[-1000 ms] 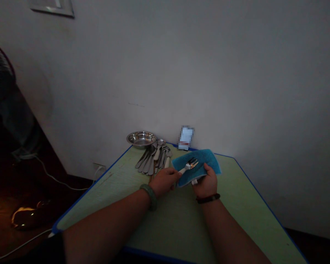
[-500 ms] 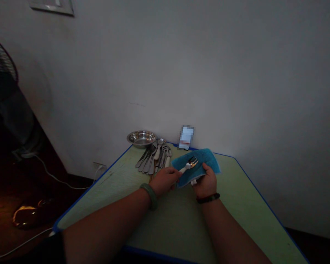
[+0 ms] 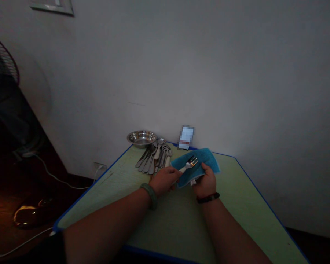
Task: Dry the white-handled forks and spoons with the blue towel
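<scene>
The left hand (image 3: 165,180) is clenching a stainless fork (image 3: 189,165) by its handle, tines resting against a blue cloth (image 3: 202,161) gripped in the right hand's (image 3: 206,182) fingers, while a heap of cutlery (image 3: 154,159) is lying near the far edge of the bench (image 3: 178,220), beside a steel bowl (image 3: 141,138).

Table (image 3: 178,220): pale green top w/ dark blue edge, faint lighter streaks. On table, cloth (image 3: 205,161) = bright teal-blue, plain, w/ small white tag (image 3: 193,182). Just above cloth, fork (image 3: 190,164): silver tines, whitish handle. At table's far edge, bowl (image 3: 141,138) = shiny silver; cutlery (image 3: 154,159) beside it = silver-grey (dim light, so a bit dull). Above table's near half, bangle (image 3: 150,196) = muted mottled green; band (image 3: 208,198) = black. Behind table, wall (image 3: 165,73) = off-white, greyish in shade.
</scene>
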`<action>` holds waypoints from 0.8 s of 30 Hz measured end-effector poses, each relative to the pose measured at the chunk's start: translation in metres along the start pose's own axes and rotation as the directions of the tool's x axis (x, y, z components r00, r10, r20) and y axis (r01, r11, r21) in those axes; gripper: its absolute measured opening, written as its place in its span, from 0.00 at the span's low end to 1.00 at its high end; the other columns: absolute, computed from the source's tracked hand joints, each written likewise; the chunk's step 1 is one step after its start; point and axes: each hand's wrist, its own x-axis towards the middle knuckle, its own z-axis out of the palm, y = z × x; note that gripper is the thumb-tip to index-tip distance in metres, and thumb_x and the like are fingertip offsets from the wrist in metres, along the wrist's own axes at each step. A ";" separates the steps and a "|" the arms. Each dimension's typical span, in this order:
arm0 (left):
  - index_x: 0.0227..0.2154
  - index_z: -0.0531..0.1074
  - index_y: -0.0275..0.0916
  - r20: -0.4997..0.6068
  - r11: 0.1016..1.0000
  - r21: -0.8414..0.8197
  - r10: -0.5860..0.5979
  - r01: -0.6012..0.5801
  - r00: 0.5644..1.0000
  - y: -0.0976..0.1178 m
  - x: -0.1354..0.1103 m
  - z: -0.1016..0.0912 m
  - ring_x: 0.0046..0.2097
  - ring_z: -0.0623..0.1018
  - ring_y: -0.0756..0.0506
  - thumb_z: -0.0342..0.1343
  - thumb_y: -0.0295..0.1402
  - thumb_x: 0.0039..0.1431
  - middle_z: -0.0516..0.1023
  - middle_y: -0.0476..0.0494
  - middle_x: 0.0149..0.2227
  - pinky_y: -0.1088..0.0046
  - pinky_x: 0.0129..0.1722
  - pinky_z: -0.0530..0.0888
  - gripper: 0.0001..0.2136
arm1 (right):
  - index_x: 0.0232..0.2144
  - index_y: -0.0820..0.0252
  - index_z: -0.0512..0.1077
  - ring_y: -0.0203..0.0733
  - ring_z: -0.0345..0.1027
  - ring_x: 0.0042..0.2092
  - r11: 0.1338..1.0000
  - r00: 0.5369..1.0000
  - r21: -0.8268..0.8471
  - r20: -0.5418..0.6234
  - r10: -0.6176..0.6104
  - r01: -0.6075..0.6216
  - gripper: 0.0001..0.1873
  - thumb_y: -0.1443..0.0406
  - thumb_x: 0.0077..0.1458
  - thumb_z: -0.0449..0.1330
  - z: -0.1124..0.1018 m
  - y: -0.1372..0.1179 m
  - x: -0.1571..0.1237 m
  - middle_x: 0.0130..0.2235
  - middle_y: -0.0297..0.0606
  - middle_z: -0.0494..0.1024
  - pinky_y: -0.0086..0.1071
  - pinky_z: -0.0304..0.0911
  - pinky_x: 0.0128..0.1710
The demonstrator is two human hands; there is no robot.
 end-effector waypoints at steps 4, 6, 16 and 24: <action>0.23 0.66 0.36 0.005 1.000 -0.003 -0.004 0.004 1.000 0.002 -0.001 0.000 0.17 0.65 0.54 0.48 0.46 0.45 0.68 0.49 0.22 0.79 0.15 0.60 0.16 | 0.28 0.61 0.70 0.39 0.71 0.30 0.999 0.999 -0.010 0.015 0.043 -0.043 0.09 0.65 0.43 0.53 0.000 -0.001 -0.001 0.27 0.35 0.77 0.35 0.65 0.35; 0.23 0.66 0.36 0.006 1.000 -0.013 -0.016 0.016 1.000 0.003 -0.002 0.000 0.17 0.65 0.54 0.48 0.46 0.45 0.67 0.50 0.21 0.79 0.14 0.60 0.15 | 0.27 0.61 0.70 0.38 0.71 0.30 0.999 0.999 -0.005 0.020 0.034 -0.034 0.08 0.65 0.43 0.53 -0.001 -0.001 0.000 0.26 0.34 0.77 0.35 0.65 0.35; 0.19 0.65 0.36 0.024 1.000 0.003 -0.022 0.022 0.999 0.009 -0.006 0.000 0.14 0.63 0.54 0.48 0.45 0.45 0.64 0.53 0.15 0.79 0.13 0.59 0.15 | 0.30 0.60 0.70 0.40 0.71 0.32 0.999 1.000 0.049 -0.008 -0.018 0.019 0.11 0.65 0.43 0.51 0.003 -0.004 -0.002 0.26 0.32 0.77 0.39 0.63 0.39; 0.19 0.65 0.36 0.033 1.000 0.022 -0.012 0.011 0.999 0.004 -0.004 -0.001 0.14 0.63 0.54 0.47 0.46 0.45 0.65 0.51 0.17 0.78 0.12 0.58 0.16 | 0.35 0.59 0.69 0.40 0.70 0.34 0.998 1.000 0.065 -0.018 -0.014 0.015 0.14 0.65 0.44 0.51 0.003 -0.005 -0.001 0.29 0.33 0.77 0.39 0.62 0.41</action>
